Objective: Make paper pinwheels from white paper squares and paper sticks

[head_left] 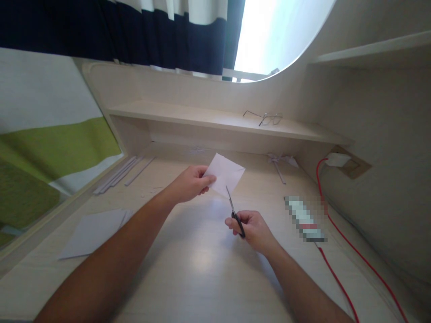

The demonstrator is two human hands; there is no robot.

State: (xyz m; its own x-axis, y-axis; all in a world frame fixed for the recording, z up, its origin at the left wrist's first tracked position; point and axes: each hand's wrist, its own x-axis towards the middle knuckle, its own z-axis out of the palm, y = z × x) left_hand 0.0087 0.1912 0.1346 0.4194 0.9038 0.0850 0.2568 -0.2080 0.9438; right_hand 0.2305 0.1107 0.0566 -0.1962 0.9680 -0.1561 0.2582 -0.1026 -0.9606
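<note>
A small white paper square (225, 170) is held up over the desk, its left corner pinched between the thumb and fingers of my left hand (192, 183). Crease lines show on its face. My right hand (255, 229) grips black-handled scissors (232, 207) by the loops. The blades point up and away, their tips overlapping the lower part of the paper in view. Whether the blades touch or cut the paper I cannot tell.
White paper sheets (92, 231) and narrow paper strips (117, 176) lie at the left. A paper piece with a stick (278, 166) is at the back right. A pixelated phone-like device (305, 220) with a red cable (338, 280) lies right. Glasses (271, 119) rest on the shelf (202, 117).
</note>
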